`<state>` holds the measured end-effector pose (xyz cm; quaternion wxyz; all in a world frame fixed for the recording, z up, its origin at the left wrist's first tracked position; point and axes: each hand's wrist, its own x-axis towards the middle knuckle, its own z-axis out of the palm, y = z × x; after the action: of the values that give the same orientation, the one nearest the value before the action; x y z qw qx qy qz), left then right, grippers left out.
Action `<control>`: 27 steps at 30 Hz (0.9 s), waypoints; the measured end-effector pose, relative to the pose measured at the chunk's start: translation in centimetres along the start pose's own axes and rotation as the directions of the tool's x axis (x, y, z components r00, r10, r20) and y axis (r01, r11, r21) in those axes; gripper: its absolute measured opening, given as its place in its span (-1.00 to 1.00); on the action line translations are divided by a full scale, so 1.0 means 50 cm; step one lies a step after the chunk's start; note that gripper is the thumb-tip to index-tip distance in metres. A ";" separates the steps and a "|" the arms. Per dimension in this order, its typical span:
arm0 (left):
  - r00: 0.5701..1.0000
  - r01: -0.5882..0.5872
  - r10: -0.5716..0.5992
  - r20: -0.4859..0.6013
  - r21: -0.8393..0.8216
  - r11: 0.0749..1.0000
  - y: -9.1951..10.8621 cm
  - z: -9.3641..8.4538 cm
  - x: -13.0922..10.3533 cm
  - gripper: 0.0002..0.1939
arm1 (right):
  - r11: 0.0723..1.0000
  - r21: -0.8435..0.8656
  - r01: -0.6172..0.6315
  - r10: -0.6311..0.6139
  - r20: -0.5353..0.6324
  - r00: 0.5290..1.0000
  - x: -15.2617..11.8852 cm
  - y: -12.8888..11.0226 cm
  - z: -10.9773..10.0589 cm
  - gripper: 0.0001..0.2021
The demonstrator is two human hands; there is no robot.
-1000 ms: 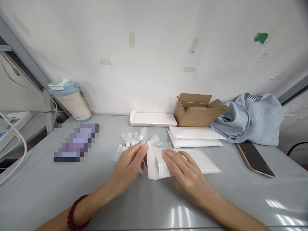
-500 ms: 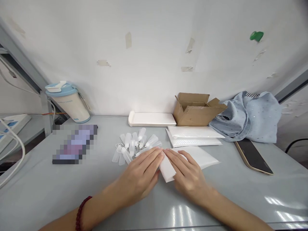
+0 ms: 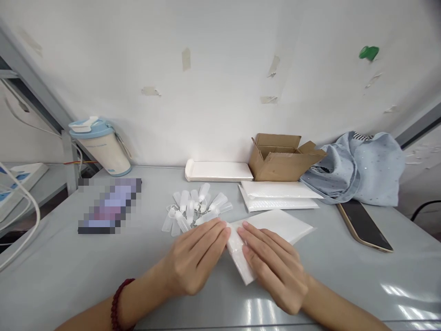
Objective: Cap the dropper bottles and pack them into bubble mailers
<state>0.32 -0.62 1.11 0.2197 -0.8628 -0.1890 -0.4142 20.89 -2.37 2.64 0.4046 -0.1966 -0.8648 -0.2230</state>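
A small folded white packet (image 3: 241, 263) lies slanted between my hands on the grey table. My left hand (image 3: 198, 257) grips its upper left edge, fingers pressed together, the thumb hidden beneath. Across the packet's right side rest the fingers of my right hand (image 3: 275, 264), slightly spread and pressing down on it. Partly under my right fingers is a flat white sheet or pouch (image 3: 285, 224). Just beyond my left fingertips, several small translucent plastic bottles (image 3: 190, 211) are heaped together.
Padded white envelopes (image 3: 279, 197) lie behind the sheet. Further back stand a stack of white envelopes (image 3: 220, 170) and an open cardboard box (image 3: 282, 163). A blue cloth bag (image 3: 375, 170) and phone (image 3: 365, 226) are right; a tumbler (image 3: 108, 149) and pixelated object (image 3: 110, 207) are left.
The folded packet has come nearer and lies flatter. My right hand has moved nearer and to the right, its fingers now over the packet. My left hand has shifted slightly left.
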 end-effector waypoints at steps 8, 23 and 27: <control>0.999 0.039 -0.039 -0.005 0.012 0.999 -0.010 0.010 -0.019 -0.79 | 1.000 -0.001 0.016 -0.016 0.041 0.999 0.000 -0.009 -0.015 -0.79; 1.000 0.019 -0.018 0.025 -0.032 0.999 -0.012 -0.002 -0.004 -0.79 | 0.995 0.098 0.001 0.012 -0.128 0.992 -0.024 -0.035 0.015 -0.73; 0.999 0.010 -0.006 0.042 -0.083 0.996 -0.009 0.000 -0.001 -0.75 | 0.995 0.085 -0.049 0.055 -0.076 0.996 -0.014 -0.035 0.000 -0.77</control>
<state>0.07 -0.25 1.17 0.1778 -0.8790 -0.1796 -0.4045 20.41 -3.91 1.68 0.4515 -0.1933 -0.8515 -0.1838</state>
